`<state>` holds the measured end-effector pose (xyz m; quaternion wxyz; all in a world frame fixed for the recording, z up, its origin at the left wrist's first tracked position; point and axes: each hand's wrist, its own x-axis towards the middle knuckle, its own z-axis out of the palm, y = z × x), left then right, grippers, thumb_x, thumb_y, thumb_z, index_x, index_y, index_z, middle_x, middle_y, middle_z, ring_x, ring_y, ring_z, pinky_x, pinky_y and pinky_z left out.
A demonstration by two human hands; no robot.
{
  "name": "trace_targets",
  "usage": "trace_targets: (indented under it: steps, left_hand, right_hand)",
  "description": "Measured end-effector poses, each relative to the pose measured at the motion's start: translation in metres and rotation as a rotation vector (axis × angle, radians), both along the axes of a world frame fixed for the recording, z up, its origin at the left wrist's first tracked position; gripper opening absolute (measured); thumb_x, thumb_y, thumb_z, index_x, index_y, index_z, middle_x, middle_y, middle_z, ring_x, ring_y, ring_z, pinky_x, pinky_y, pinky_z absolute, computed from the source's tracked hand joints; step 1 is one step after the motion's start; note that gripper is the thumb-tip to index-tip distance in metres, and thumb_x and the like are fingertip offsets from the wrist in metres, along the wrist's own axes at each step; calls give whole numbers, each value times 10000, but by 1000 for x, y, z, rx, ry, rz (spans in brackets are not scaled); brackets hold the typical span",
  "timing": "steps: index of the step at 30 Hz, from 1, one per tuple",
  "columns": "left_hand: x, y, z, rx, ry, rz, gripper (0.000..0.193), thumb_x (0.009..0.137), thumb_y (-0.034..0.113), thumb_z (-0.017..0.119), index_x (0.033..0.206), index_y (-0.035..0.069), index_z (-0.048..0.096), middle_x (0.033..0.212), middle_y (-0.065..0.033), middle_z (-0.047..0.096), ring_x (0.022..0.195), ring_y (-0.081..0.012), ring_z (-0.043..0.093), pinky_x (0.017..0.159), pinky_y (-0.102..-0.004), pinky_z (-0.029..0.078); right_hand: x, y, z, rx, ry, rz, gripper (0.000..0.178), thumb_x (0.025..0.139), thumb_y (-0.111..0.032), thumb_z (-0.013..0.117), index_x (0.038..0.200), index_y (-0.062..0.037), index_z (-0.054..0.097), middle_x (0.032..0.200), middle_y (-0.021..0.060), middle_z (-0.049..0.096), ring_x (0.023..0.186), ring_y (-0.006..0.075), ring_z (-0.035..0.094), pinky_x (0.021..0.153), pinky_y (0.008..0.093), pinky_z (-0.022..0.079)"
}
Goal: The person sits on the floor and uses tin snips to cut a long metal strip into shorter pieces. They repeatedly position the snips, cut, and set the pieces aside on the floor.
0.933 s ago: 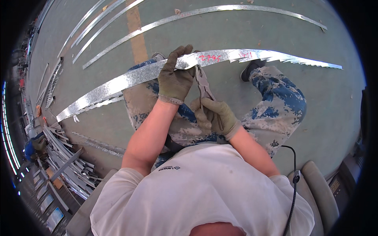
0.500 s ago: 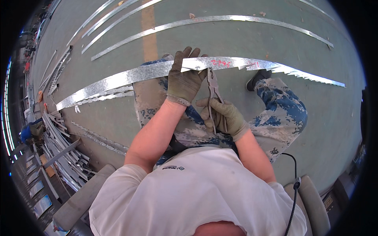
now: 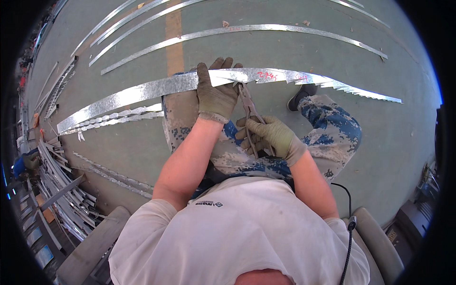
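A long, shiny galvanized metal strip point(image 3: 156, 89) lies across in front of me, its right part cut into saw-like, bent tabs along the near edge. My left hand point(image 3: 216, 97), in an olive work glove, is closed on the strip left of its middle, thumb on the near face and fingers reaching behind the far edge. Metal pliers point(image 3: 247, 103) slant up to the strip's near edge, their jaws at a tab beside my left fingers. Gloved too, my right hand point(image 3: 275, 137) is wrapped around the plier handles. Whether the jaws grip the tab I cannot tell.
Several flat metal strips point(image 3: 190, 38) lie on the green floor beyond. Notched strips point(image 3: 118, 116) rest at my left, beside my leg in camouflage trousers point(image 3: 332, 126). A pile of metal offcuts point(image 3: 64, 190) lies far left, near a person in blue point(image 3: 23, 164).
The plier jaws and my left hand have shifted left along the strip, away from its red markings. The pliers lean further left. The whole view has also shifted slightly.
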<state>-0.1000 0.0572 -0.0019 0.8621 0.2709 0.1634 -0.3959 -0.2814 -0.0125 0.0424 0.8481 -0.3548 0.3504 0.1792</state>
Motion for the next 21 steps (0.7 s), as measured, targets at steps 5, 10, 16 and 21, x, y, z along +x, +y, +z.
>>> trace_targets:
  steps: [5,10,16,21]
  left_hand:
    - [4,0,-6,-21,46,24,532,1029,556,546,1208,57,596,1285,-158,622,1274,-457,564,1077,-614,465]
    - [4,0,-7,-28,26,21,453,1020,512,597,1142,78,639,1245,-141,661,1253,-444,585,1047,-596,495]
    - [3,1,-9,-40,30,2,432,1008,501,625,1126,86,651,1243,-126,677,1258,-431,590,1031,-582,505]
    - [2,4,-11,-33,-13,-8,426,1007,483,634,1151,82,632,1290,-132,653,1274,-429,582,1023,-573,506]
  right_hand:
    - [2,4,5,-31,25,-7,411,1051,-347,623,1300,-21,637,1029,118,735,822,220,713,677,370,599]
    - [5,11,11,-114,46,-19,402,1050,-357,622,1277,-26,635,1013,118,731,782,222,711,656,369,597]
    - [10,11,10,-148,99,-43,356,1050,-347,615,1238,-46,621,956,114,721,717,212,700,588,367,566]
    - [15,9,18,-229,160,36,416,1047,-367,620,1256,-10,655,916,95,724,709,189,686,635,333,573]
